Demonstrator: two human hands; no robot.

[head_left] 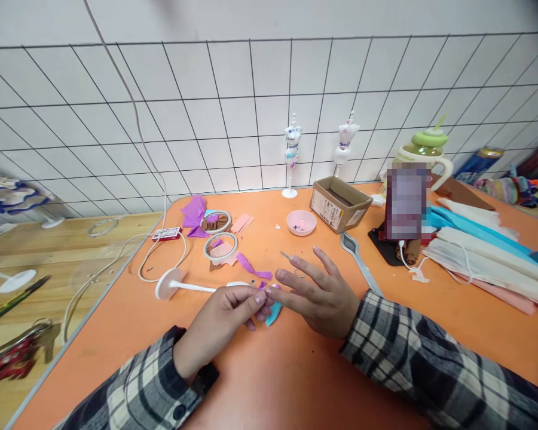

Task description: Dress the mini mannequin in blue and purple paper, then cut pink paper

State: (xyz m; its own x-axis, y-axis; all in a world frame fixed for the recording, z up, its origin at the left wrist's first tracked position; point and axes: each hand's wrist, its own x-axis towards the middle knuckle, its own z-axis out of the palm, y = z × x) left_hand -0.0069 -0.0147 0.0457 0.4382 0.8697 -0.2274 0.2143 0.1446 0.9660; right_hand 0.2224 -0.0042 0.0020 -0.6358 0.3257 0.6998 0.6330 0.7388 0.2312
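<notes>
My left hand (231, 316) is closed, thumb and fingertips pinched on a small white dress form (197, 287) lying on its side. Its round base (168, 284) points left; its torso is mostly hidden behind my fingers. Turquoise paper (273, 314) hangs just below the fingertips, with a bit of purple above. My right hand (325, 295) meets the left fingertips with its index finger, its thumb hidden beneath and the other fingers fanned out. A thin metal tip (285, 255) and a small ring (299, 274) show between these fingers; whether they are held is unclear.
Tape rolls (220, 258) and purple paper (193, 215) lie back left. Behind my hands are a pink bowl (302, 223), a cardboard box (352, 212) and two upright dress forms (293, 146). A phone (406, 203), a jug (430, 143) and paper sheets (484, 254) occupy the right.
</notes>
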